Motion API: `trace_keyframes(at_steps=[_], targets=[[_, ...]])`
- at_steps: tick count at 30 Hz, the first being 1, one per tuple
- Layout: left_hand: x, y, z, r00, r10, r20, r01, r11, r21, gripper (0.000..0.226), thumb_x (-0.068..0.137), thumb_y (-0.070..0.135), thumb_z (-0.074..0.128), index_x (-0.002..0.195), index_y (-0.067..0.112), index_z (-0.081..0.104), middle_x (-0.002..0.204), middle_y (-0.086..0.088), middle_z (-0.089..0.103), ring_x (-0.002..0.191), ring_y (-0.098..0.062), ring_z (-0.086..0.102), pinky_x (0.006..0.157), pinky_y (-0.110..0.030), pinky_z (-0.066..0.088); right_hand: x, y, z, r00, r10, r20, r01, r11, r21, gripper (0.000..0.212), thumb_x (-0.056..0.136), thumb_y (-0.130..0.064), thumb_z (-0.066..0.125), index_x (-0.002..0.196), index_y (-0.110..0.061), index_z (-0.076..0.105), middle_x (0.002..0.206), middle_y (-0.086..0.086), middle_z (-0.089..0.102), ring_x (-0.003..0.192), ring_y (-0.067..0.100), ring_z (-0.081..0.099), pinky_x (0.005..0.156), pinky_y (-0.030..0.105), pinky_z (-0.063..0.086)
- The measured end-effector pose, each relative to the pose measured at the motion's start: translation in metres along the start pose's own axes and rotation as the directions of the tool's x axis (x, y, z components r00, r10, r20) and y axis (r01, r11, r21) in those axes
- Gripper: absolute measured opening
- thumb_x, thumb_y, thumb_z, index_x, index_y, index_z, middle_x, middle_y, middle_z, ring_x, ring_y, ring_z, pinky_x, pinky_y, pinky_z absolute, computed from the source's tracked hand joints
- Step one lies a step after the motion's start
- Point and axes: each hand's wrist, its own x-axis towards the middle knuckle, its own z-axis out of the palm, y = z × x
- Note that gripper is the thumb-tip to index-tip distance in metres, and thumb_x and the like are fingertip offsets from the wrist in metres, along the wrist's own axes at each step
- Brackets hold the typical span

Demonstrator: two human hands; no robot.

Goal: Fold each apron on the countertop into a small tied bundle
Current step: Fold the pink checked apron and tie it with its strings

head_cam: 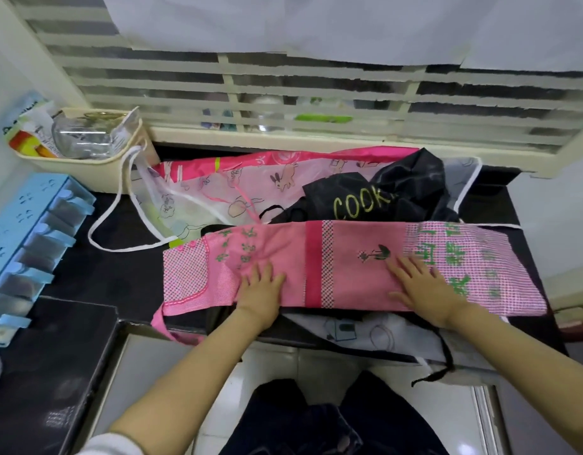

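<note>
A pink checked apron (pixel 346 264) with green lettering lies folded into a long band across the front of the black countertop (pixel 96 264). My left hand (pixel 260 290) presses flat on its left half, fingers straight. My right hand (pixel 421 284) presses flat on its right half. Behind it lies a crumpled black apron (pixel 392 192) with yellow "COOK" lettering. A translucent pink cartoon-print apron (pixel 224 185) with white straps is spread at the back. Another pale apron (pixel 365 333) hangs over the counter's front edge under the pink one.
A cream basket (pixel 96 169) with packets and a glass jar stands at the back left. A blue rack (pixel 27 244) runs along the left wall. A louvred window (pixel 316 93) is behind the counter. A dark box (pixel 47 372) sits at the front left.
</note>
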Motion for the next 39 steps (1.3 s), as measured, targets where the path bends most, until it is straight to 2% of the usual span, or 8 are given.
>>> trace_keyframes(at_steps=[3, 8, 12, 16, 20, 27, 33, 39], targets=[[0.010, 0.030, -0.032, 0.996, -0.063, -0.069, 0.060, 0.997, -0.043, 0.038, 0.097, 0.015, 0.036, 0.135, 0.013, 0.038, 0.133, -0.014, 0.046, 0.116, -0.032, 0.053, 0.089, -0.041, 0.045, -0.006, 0.036, -0.006, 0.989, 0.007, -0.147, 0.045, 0.937, 0.347, 0.051, 0.099, -0.028, 0.043, 0.144, -0.007, 0.031, 0.146, 0.011, 0.036, 0.133, 0.023, 0.037, 0.108, 0.025, 0.024], [0.035, 0.113, -0.078, 0.955, 0.048, -0.294, -0.120, 0.965, -0.234, 0.037, 0.091, 0.008, 0.048, 0.127, 0.009, 0.045, 0.121, -0.011, 0.051, 0.109, -0.032, 0.053, 0.084, -0.039, 0.041, -0.006, 0.096, -0.008, 0.936, 0.113, -0.332, 0.045, 0.900, 0.433, 0.035, 0.095, -0.013, 0.050, 0.129, -0.004, 0.046, 0.129, 0.014, 0.049, 0.120, 0.030, 0.047, 0.097, 0.033, 0.036], [0.058, 0.188, -0.104, 0.879, 0.215, -0.426, -0.308, 0.937, -0.163, 0.044, 0.090, 0.006, 0.045, 0.133, 0.010, 0.042, 0.133, -0.010, 0.042, 0.121, -0.027, 0.038, 0.098, -0.036, 0.027, 0.000, 0.148, -0.012, 0.943, 0.139, -0.302, -0.005, 0.914, 0.406, 0.045, 0.097, -0.017, 0.048, 0.139, -0.006, 0.037, 0.139, 0.014, 0.043, 0.128, 0.029, 0.040, 0.106, 0.038, 0.033], [0.084, 0.231, -0.115, 0.931, 0.181, -0.316, -0.260, 0.938, -0.230, 0.051, 0.095, 0.016, 0.046, 0.144, 0.013, 0.029, 0.148, -0.007, 0.031, 0.138, -0.025, 0.025, 0.115, -0.045, 0.011, 0.014, 0.181, -0.022, 0.982, 0.084, -0.170, 0.001, 0.894, 0.448, 0.057, 0.096, -0.027, 0.050, 0.147, -0.012, 0.028, 0.148, 0.008, 0.037, 0.136, 0.025, 0.035, 0.112, 0.037, 0.029], [0.101, 0.245, -0.117, 0.960, 0.111, -0.258, -0.181, 0.947, -0.266, 0.040, 0.096, 0.028, 0.048, 0.132, 0.014, 0.040, 0.128, -0.008, 0.044, 0.122, -0.027, 0.038, 0.104, -0.044, 0.026, 0.029, 0.189, -0.034, 0.997, -0.049, -0.067, 0.076, 0.860, 0.505, 0.059, 0.095, -0.029, 0.053, 0.146, -0.012, 0.029, 0.145, 0.008, 0.042, 0.131, 0.026, 0.041, 0.109, 0.037, 0.032], [0.104, 0.242, -0.125, 0.959, 0.161, -0.234, -0.239, 0.903, -0.358, 0.009, 0.097, 0.025, 0.045, 0.097, 0.016, 0.045, 0.105, -0.006, 0.059, 0.102, -0.027, 0.053, 0.086, -0.036, 0.030, 0.039, 0.198, -0.041, 0.945, -0.147, -0.292, 0.275, 0.842, 0.465, 0.017, 0.090, -0.034, 0.061, 0.093, -0.020, 0.053, 0.084, -0.011, 0.043, 0.085, 0.012, 0.045, 0.075, 0.028, 0.034], [0.113, 0.240, -0.124, 0.957, 0.236, -0.168, -0.280, 0.899, -0.337, 0.015, 0.100, 0.024, 0.041, 0.089, 0.019, 0.049, 0.098, -0.006, 0.066, 0.098, -0.030, 0.058, 0.088, -0.038, 0.037, 0.038, 0.210, -0.037, 0.956, -0.098, -0.277, 0.225, 0.850, 0.476, 0.022, 0.096, -0.033, 0.050, 0.083, -0.016, 0.053, 0.086, -0.003, 0.050, 0.071, 0.013, 0.051, 0.067, 0.029, 0.041], [0.123, 0.250, -0.118, 0.961, 0.227, -0.159, -0.260, 0.937, -0.235, 0.027, 0.097, 0.020, 0.039, 0.097, 0.019, 0.066, 0.101, 0.000, 0.069, 0.098, -0.024, 0.059, 0.082, -0.031, 0.022, 0.039, 0.209, -0.039, 0.982, 0.029, -0.187, -0.017, 0.998, 0.067, 0.026, 0.096, -0.040, 0.048, 0.094, -0.014, 0.055, 0.100, 0.006, 0.056, 0.090, 0.021, 0.052, 0.073, 0.029, 0.032]])
